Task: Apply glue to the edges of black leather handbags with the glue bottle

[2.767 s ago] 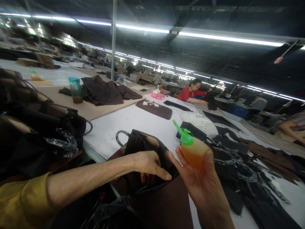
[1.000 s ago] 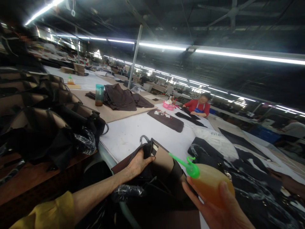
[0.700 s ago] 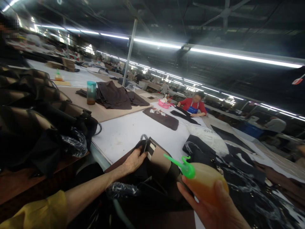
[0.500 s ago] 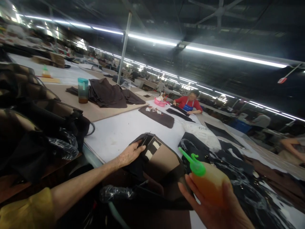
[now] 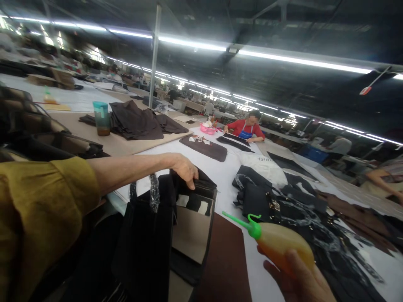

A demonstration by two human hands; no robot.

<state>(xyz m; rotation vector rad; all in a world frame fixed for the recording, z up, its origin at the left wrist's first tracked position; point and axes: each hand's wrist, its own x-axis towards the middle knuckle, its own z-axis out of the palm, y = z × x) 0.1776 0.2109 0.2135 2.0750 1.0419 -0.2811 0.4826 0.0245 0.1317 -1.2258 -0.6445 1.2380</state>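
My left hand [image 5: 184, 167] grips the upper edge of a black bag [image 5: 147, 247], its fingers hooked over the rim. The bag's beige inner side shows, with pale and dark patches near the top; clear plastic wraps its handle. In my right hand [image 5: 304, 274] lies a squeeze bottle [image 5: 281, 239] of amber liquid with a green nozzle. The bottle is tilted almost level, and its tip points left toward the bag without touching it. A dark brown sheet [image 5: 228, 256] lies on the white table between bag and bottle.
Black bags with plastic-wrapped handles [image 5: 261, 199] lie at the right. Further back are a brown panel [image 5: 204, 147], a teal-lidded cup [image 5: 101, 119] and dark folded fabric [image 5: 135, 119]. A co-worker in red [image 5: 247, 128] leans over the far table edge. More bags [image 5: 19, 121] are piled at left.
The bag has swung round and now stands more upright, its opening turned toward the right. My left hand has risen over its rim. The bottle has tipped closer to level.
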